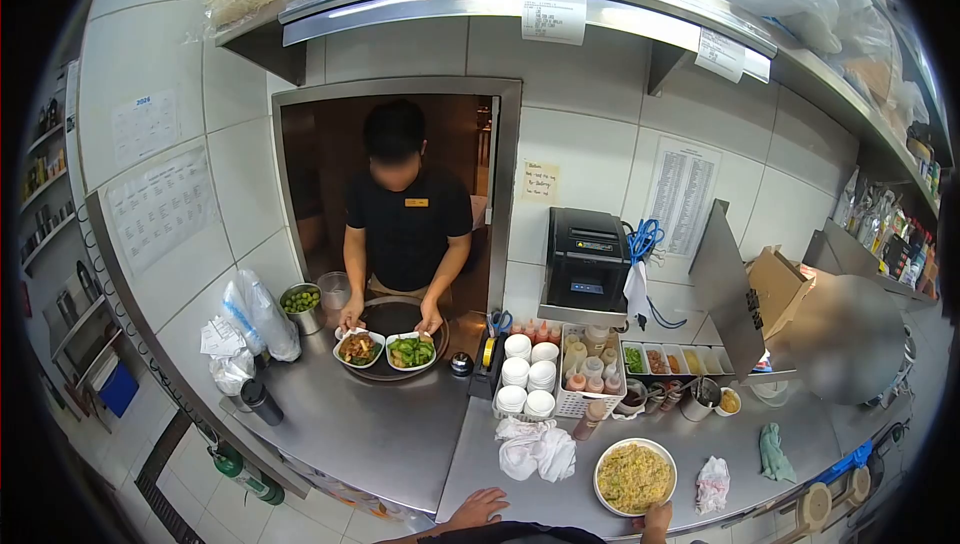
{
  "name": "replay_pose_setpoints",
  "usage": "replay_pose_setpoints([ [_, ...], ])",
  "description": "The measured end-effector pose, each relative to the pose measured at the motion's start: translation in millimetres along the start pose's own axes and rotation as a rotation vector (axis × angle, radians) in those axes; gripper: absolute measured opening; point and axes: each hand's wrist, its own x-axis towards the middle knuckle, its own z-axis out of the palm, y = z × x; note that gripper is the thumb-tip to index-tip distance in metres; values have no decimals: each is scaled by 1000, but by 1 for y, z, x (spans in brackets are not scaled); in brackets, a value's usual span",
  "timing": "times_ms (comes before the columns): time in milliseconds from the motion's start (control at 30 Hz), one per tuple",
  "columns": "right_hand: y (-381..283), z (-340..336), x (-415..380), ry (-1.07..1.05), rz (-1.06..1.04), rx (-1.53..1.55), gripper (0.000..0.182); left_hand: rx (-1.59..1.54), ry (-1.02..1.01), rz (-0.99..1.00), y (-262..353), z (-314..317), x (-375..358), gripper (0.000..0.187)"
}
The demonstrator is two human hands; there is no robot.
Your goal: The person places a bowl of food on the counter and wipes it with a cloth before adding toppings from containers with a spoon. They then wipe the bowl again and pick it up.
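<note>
My left hand [480, 508] rests near the counter's front edge, fingers spread, with nothing in it. On the right, my right hand [657, 519] grips the lower rim of a round white bowl [635, 477] filled with yellow food, which looks like fried rice. A crumpled white cloth [537, 449] lies on the steel counter between and beyond my hands. Across the counter, in the pass window, another person [410, 214] holds two white dishes, one with brown food [360, 349] and one with green vegetables [410, 351], over a round dark tray [380, 319].
Stacked white cups [515, 371] and a basket of sauce bottles [590, 399] stand behind the cloth. Further back is a black printer [587, 262]. Right of the bowl lie a stained cloth [712, 484] and a green cloth [775, 452]. A dark tumbler [262, 403] stands left.
</note>
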Motion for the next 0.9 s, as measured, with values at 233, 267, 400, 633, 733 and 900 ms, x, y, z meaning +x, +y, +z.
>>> replay_pose_setpoints([
  [233, -24, -6, -17, -33, 46, -16, 28, -25, -17, -44, 1, 5, -1, 37],
  [267, -21, -7, -15, -32, 39, -21, 30, -35, -12, -49, 0, 6, -1, 37],
  [400, -7, -4, -8, -14, 17, -20, 29, -38, -47, -71, 2, 1, 1, 38],
  [633, -3, -3, -7, -55, 4, -46, 26, -41, -9, -76, 7, -3, 4, 38],
  [733, -6, -3, -10, -51, 22, -28, 26, -61, -3, -65, 6, -4, 5, 38],
  [900, -5, -3, -11, -34, -3, -11, 26, -74, 4, -71, 11, -8, 6, 38],
])
